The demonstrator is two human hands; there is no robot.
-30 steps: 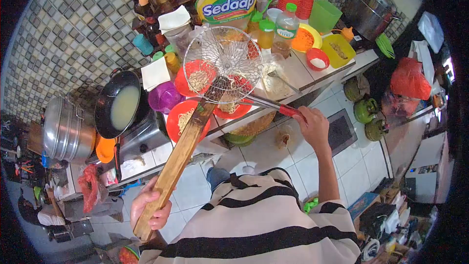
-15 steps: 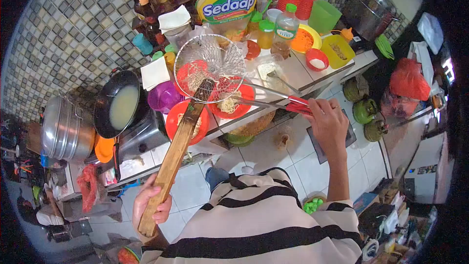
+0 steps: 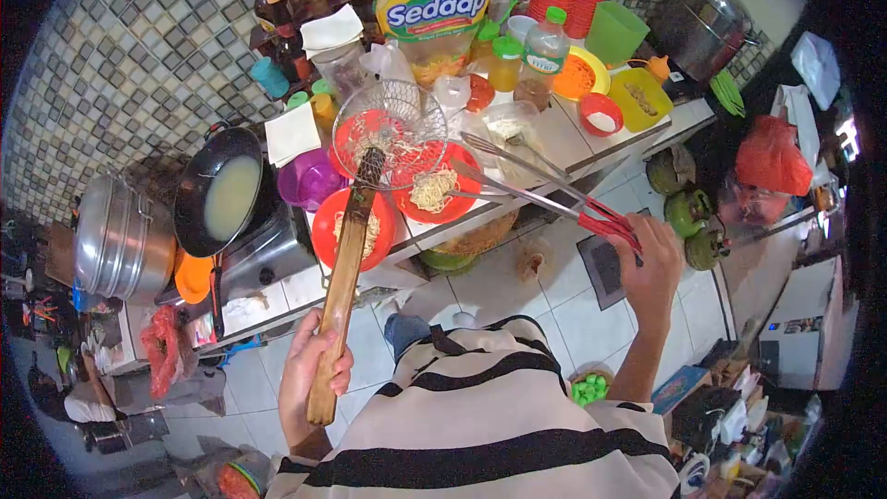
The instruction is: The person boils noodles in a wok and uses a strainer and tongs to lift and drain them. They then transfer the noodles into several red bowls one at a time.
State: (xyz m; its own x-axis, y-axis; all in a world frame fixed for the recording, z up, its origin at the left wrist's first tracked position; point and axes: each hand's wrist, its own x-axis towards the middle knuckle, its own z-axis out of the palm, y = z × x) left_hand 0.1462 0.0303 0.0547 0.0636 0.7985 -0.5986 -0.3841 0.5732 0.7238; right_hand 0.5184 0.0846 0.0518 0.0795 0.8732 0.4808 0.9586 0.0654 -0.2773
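My left hand (image 3: 314,374) is wrapped round the wooden handle of a wire strainer (image 3: 393,125), whose basket is over the red bowls. My right hand (image 3: 650,263) holds red-handled metal tongs (image 3: 554,189) with their jaws apart. Noodles (image 3: 432,190) lie in a red bowl (image 3: 448,212) beneath the tong tips; whether the tips touch them I cannot tell. Another red bowl (image 3: 323,231) with noodles stands to its left, partly behind the strainer handle. A further red bowl shows through the wire mesh.
A black wok (image 3: 189,212) with pale liquid and a steel steamer pot (image 3: 125,240) stand at the left. Behind the bowls are a Sedaap bag (image 3: 434,14), sauce bottles and a purple bowl (image 3: 309,180). A yellow tray (image 3: 642,102) and red cups (image 3: 582,5) are at the right.
The tongs have moved right and toward me, and their jaws have spread. The strainer handle is more upright in view, with its basket slightly lower. The noodles in the right bowl show more fully.
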